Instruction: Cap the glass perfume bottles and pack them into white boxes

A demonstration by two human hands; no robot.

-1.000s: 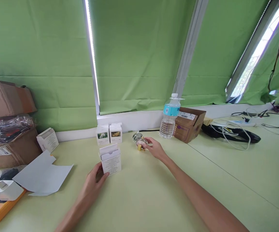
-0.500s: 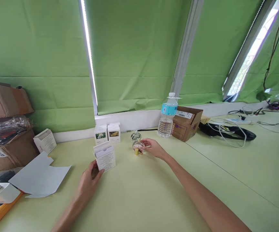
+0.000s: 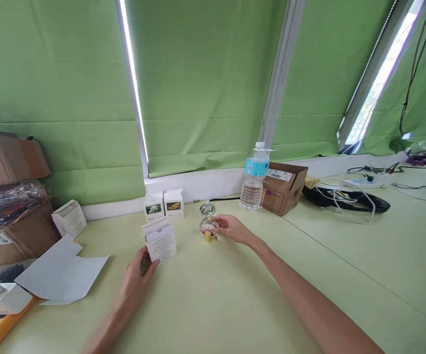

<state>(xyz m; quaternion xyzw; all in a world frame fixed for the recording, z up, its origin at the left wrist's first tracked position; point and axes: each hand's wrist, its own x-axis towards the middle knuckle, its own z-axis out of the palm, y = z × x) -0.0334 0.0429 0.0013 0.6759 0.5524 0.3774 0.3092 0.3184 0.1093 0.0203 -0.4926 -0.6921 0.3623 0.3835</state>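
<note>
My left hand [image 3: 141, 270] is closed round the lower edge of a small white printed box [image 3: 162, 246], which stands upright with its top flap raised. With the fingertips of my right hand [image 3: 232, 228] I grip the side of a small round glass bottle [image 3: 208, 225] on the table. Just in front of that bottle stands a gold cap [image 3: 207, 237], with a smaller gold-brown piece [image 3: 215, 238] beside it. Right behind is another clear round glass piece [image 3: 207, 209]; whether it is separate from the bottle is hard to tell.
Two white picture boxes [image 3: 163, 205] stand against the sill. To the right are a water bottle [image 3: 255, 179], a brown carton [image 3: 283, 189] and a black item with white cables [image 3: 346, 200]. White paper [image 3: 63, 270], another white box [image 3: 69, 219] and stacked cartons [image 3: 21, 228] occupy the left.
The view has shifted very slightly. Both hands keep their grips, and the white box and the glass bottle stay in nearly the same places.
</note>
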